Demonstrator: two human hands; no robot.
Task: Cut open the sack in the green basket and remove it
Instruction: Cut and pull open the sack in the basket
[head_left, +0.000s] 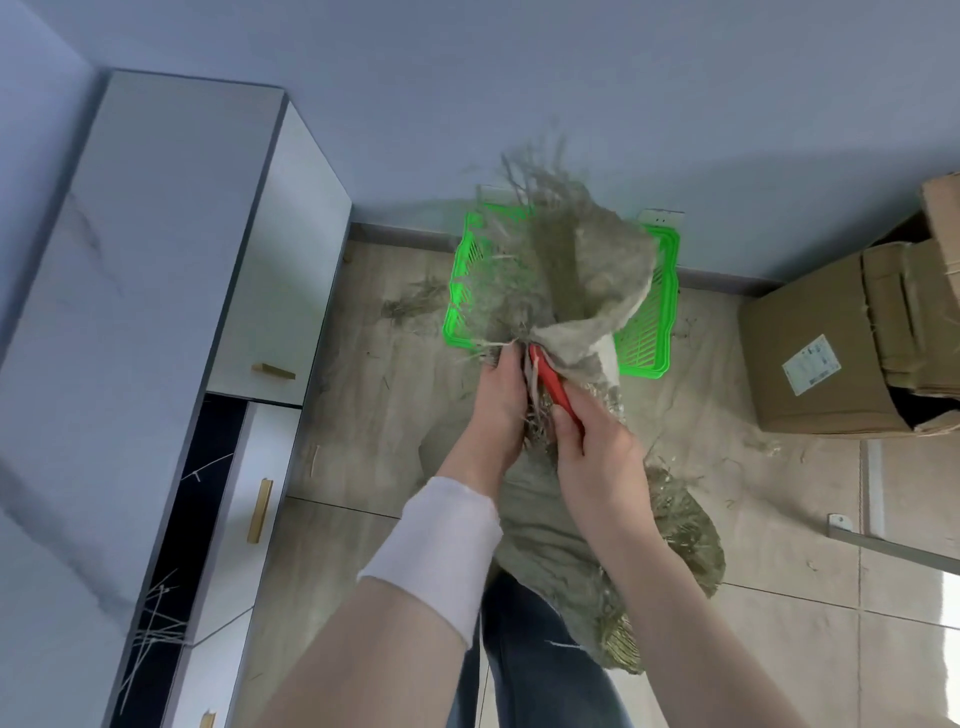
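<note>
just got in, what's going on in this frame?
A person is cutting open a grey-brown burlap sack held up over the green slatted plastic basket on the floor. The left hand grips the sack's frayed edge with loose straw; the right hand holds a red-handled cutting tool against the fabric. The sack is not yet clear of the basket.

**Cool flat daylight, soft focus**

Even, bluish light washes the wall (519, 78); shadows barely register. Bright glare burns out the floor (943, 618) at the lower right edge. The frayed top of the sack (587, 275) smears with blur. Wide-angle stretch bows the cabinet (156, 260) on the left, and the near forearms (389, 665) go soft.
</note>
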